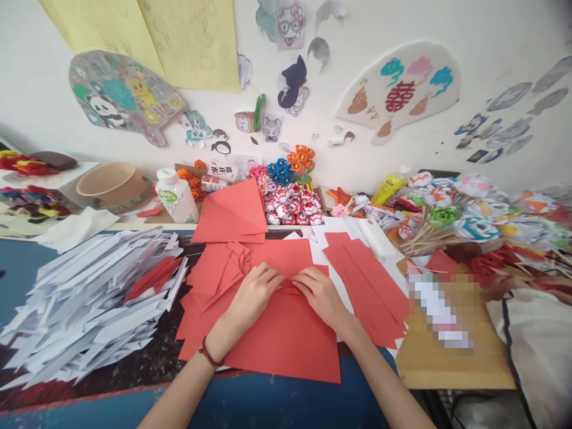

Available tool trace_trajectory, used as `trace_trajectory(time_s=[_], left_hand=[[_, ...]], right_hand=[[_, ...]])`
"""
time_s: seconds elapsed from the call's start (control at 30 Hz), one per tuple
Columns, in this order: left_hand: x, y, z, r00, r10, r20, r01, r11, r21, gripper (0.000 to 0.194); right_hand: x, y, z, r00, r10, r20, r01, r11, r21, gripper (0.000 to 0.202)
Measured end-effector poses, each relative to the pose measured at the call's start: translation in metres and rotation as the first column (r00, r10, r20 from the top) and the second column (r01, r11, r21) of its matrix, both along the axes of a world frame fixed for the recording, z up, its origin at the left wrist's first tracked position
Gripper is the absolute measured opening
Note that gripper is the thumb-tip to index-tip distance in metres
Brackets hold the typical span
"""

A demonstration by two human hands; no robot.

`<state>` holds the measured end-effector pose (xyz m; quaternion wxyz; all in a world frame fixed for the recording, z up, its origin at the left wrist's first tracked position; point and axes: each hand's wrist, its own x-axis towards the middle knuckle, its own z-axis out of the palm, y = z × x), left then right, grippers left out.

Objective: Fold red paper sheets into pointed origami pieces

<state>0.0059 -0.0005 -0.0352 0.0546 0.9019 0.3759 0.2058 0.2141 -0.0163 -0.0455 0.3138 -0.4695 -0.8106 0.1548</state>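
Observation:
Both hands meet over a large red paper sheet (pixel 295 339) in the middle of the table. Between the fingertips is a small folded piece of red paper (pixel 290 290), partly covered by the fingers. My left hand (pixel 257 292) pinches its left end, and my right hand (pixel 319 292) pinches its right end. Beside my left hand lie several small red paper pieces (pixel 223 268) on more red sheets. Long red paper strips (pixel 364 280) lie to the right of my right hand.
A big heap of folded white paper strips (pixel 98 298) covers the left side, with a few red ones (pixel 154 279) on top. Behind stand a white bottle (pixel 176 196) and paper flowers (pixel 301 164). A white phone-like object (pixel 376 238) and a brown envelope (pixel 447 363) lie right.

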Motion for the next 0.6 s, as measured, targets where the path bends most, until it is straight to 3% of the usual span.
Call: trace_trajectory(time_s=[0.2,0.37,0.6], left_hand=[[-0.0005,-0.0022,0.0024,0.999,0.005,-0.038,-0.005,1.000,0.004,0.020],[-0.0025,-0.0036,0.0031,0.994,-0.004,-0.112,0.010,0.999,0.054,0.019],[-0.0027,-0.0049,0.0020,0.970,-0.045,-0.237,0.088,0.981,0.173,0.019]], right_hand=[[-0.0029,-0.0036,0.0009,0.994,-0.017,0.108,0.007,0.996,0.090,0.014],[-0.0041,-0.0050,-0.0025,0.964,-0.035,0.263,-0.031,0.970,0.240,0.031],[-0.0044,-0.0079,-0.0024,0.903,-0.051,0.426,-0.120,0.923,0.366,0.036]])
